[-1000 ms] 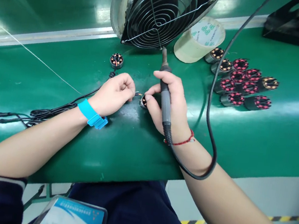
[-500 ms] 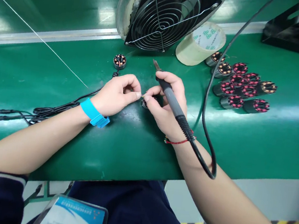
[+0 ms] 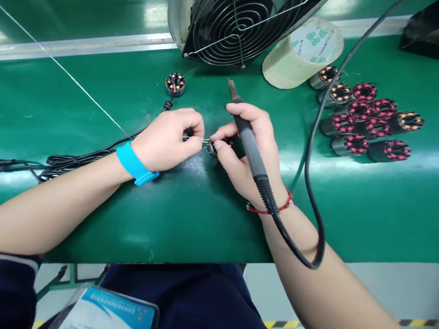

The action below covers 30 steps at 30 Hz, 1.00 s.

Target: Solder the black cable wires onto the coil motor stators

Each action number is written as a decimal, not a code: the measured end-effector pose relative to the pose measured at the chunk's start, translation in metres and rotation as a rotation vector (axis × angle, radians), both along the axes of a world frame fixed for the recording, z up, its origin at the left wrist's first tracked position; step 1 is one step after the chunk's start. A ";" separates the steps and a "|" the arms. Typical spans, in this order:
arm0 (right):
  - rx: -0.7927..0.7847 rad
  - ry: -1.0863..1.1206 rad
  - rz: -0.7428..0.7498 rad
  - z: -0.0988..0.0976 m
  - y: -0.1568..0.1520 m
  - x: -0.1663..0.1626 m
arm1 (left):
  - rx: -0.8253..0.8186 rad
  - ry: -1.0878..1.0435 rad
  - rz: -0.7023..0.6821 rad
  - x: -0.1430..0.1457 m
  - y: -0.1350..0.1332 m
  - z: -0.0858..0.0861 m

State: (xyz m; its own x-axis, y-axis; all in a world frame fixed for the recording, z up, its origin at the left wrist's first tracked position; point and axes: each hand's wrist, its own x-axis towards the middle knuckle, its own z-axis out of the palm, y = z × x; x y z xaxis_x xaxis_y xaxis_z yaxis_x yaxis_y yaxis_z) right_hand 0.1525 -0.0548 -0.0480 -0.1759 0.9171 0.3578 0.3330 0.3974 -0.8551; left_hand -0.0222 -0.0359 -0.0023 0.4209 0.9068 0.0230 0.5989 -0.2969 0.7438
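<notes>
While bent over a green bench (image 3: 379,207), faces a caged fan (image 3: 242,16) propped at the far edge, with a tape roll (image 3: 302,54) just to its right. Keeps a cluster of stators (image 3: 366,122) lying on their sides further right, well apart from both hands. Leaves a black cable (image 3: 61,162) trailing off to the left and a lone stator (image 3: 175,84) flat on the bench beyond the left hand (image 3: 166,138). Curls that hand, blue strap (image 3: 134,164) at the wrist, into a near fist, thumb and forefinger shut on a thin wire (image 3: 205,140). Sets the right hand (image 3: 245,152) against it, thumb and forefinger tips nipping at the same wire, remaining fingers wrapped round an iron (image 3: 255,156). Works right over a small stator (image 3: 214,147) on the bench, mostly hidden under the meeting fingertips; touching it or not, impossible to tell. Has closed the gap of a second ago, then with bare wire ends on show between the two hands; now fingertip to fingertip. Has also swung the iron from near upright to a slant, tip (image 3: 230,85) up and away toward the fan, clear of the part. Suggests finger work on the wire for the moment, with no heat on the small stator.
</notes>
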 end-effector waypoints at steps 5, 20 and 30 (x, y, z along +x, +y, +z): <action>0.013 -0.073 0.083 -0.003 0.000 0.004 | -0.028 -0.009 0.021 -0.002 0.002 -0.006; 0.009 0.030 -0.213 0.040 -0.043 0.016 | -0.036 0.001 0.000 -0.001 0.003 -0.007; 0.259 0.069 -0.331 0.007 -0.065 0.021 | -0.110 0.026 0.007 0.001 0.005 -0.007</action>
State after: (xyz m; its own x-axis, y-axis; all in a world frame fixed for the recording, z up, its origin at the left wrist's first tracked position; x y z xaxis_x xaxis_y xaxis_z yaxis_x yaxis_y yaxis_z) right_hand 0.1734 -0.1202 -0.0411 0.1451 0.7984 0.5843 0.4246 0.4832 -0.7657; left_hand -0.0215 -0.0312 -0.0096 0.4134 0.9063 -0.0879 0.6206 -0.2098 0.7556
